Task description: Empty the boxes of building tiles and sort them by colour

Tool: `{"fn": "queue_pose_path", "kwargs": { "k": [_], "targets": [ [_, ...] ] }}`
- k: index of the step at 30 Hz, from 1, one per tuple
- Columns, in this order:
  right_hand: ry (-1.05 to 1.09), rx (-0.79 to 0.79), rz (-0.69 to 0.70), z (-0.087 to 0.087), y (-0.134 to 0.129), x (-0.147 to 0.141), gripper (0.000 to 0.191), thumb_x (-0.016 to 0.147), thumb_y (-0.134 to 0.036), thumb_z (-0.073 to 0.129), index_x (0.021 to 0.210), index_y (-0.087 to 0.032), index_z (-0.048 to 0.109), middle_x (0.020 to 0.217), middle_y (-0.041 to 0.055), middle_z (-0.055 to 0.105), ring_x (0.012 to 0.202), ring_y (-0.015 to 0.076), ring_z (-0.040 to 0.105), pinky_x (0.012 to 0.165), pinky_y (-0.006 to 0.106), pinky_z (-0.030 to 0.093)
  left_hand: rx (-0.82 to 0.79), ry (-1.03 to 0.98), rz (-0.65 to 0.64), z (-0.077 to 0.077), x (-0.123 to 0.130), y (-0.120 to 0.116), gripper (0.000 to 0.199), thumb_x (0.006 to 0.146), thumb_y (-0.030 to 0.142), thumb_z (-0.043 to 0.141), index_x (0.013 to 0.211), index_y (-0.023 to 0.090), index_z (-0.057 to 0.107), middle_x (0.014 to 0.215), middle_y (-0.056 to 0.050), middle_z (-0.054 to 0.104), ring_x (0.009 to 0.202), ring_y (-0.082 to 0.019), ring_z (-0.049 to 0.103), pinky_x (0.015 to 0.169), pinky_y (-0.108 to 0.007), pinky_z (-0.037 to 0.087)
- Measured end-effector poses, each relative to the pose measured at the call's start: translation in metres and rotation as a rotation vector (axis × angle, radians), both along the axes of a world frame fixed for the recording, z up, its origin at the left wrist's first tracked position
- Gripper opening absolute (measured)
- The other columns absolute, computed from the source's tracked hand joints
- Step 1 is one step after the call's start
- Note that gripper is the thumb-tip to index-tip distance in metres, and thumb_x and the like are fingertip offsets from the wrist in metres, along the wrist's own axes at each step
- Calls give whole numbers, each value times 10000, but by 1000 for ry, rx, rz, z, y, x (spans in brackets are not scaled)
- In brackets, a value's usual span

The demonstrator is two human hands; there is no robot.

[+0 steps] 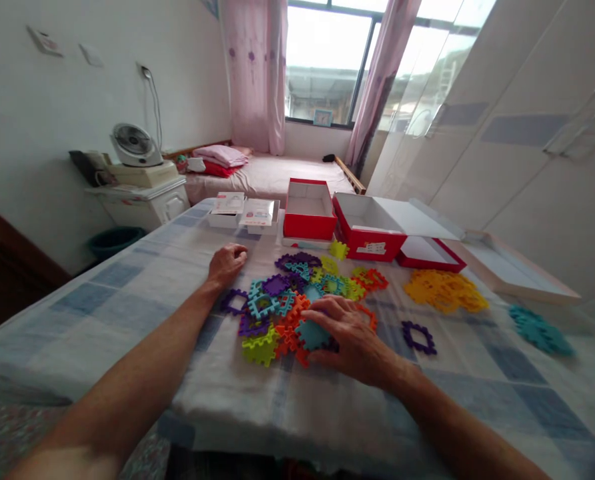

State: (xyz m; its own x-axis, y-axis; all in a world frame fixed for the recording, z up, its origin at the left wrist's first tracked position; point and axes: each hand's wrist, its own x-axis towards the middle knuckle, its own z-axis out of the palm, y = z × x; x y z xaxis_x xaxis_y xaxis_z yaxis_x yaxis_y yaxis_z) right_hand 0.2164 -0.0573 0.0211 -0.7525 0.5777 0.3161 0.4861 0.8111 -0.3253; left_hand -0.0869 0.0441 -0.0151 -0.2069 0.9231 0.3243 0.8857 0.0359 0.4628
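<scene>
A mixed pile of notched plastic building tiles lies on the table, with purple tiles [277, 285], orange tiles [288, 333], lime green tiles [261, 348] and light blue frame tiles [261, 303]. My right hand [347, 333] is at the near right side of this pile. Its thumb and fingers close around a light blue tile [313, 335], and the palm hides whatever lies beneath. Left of the pile, my left hand [227, 263] rests on the cloth with its fingers curled in; nothing shows in it.
Yellow tiles [445, 290] and teal tiles [540, 330] form separate heaps on the right. One purple frame tile [419, 338] lies alone. Behind stand red boxes [309, 220], small white boxes [260, 215] and a pale lid [522, 267]. A checked cloth [127, 300] covers the table.
</scene>
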Motion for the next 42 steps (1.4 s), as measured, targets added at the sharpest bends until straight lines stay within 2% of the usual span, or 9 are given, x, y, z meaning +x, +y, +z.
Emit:
{"fn": "queue_pose_path", "kwargs": {
  "k": [7,10,14,17,20,24,30,37,42],
  "targets": [
    [-69,-20,-129,-4,6,14,449,721,-392,679,1103,-220,518,1091,81,516,1004,234,467,877,403,382,36,48,-44,-7,-3,9,317,778,244,432,931,154,695,1074,-68,650,1002,-185,582,918,-246,417],
    [-86,-124,-171,1,7,23,451,688,-389,713,1060,-218,524,1045,64,503,923,203,496,798,346,413,48,57,-52,-13,-6,15,305,760,249,447,900,162,704,1064,-67,650,1001,-193,582,932,-253,414],
    [-10,-321,-139,11,14,31,158,763,-292,639,856,-199,551,878,12,525,758,129,502,679,256,406,66,64,-69,-18,-8,19,300,749,256,451,883,176,708,1049,-56,656,1000,-201,579,936,-271,422],
    [113,-387,-229,21,30,32,129,817,-315,551,853,-192,548,779,-7,531,678,110,485,617,234,389,75,68,-79,-19,-8,20,303,742,250,454,889,171,706,1049,-61,654,1000,-205,577,937,-281,425],
    [125,-322,-358,24,56,25,189,817,-354,515,870,-177,557,757,0,550,665,119,490,612,245,382,84,76,-86,-19,-7,20,305,736,246,459,895,157,704,1060,-76,645,1008,-214,572,956,-300,413],
    [58,-210,-390,13,85,13,199,791,-339,521,875,-165,570,899,54,596,825,164,533,750,286,395,98,92,-91,-20,-8,20,300,729,235,459,890,159,701,1051,-82,643,1018,-216,568,968,-311,406],
    [-8,-164,-454,0,86,9,237,760,-367,560,913,-186,570,878,49,597,839,184,538,756,302,394,92,109,-96,-21,-9,21,301,742,245,456,901,169,700,1063,-71,635,1016,-206,567,956,-294,415],
    [391,-183,-617,17,83,22,334,793,-370,506,1062,-175,538,949,70,612,816,178,558,727,299,419,78,108,-95,-20,-9,23,310,738,251,457,914,166,698,1064,-75,635,1021,-213,564,966,-305,405],
    [359,-551,-388,19,71,9,351,818,-452,449,1010,-182,568,838,22,605,682,139,538,611,256,416,80,114,-101,-21,-8,23,317,734,251,458,921,159,696,1069,-84,632,1020,-218,563,965,-312,404]
  ]
}}
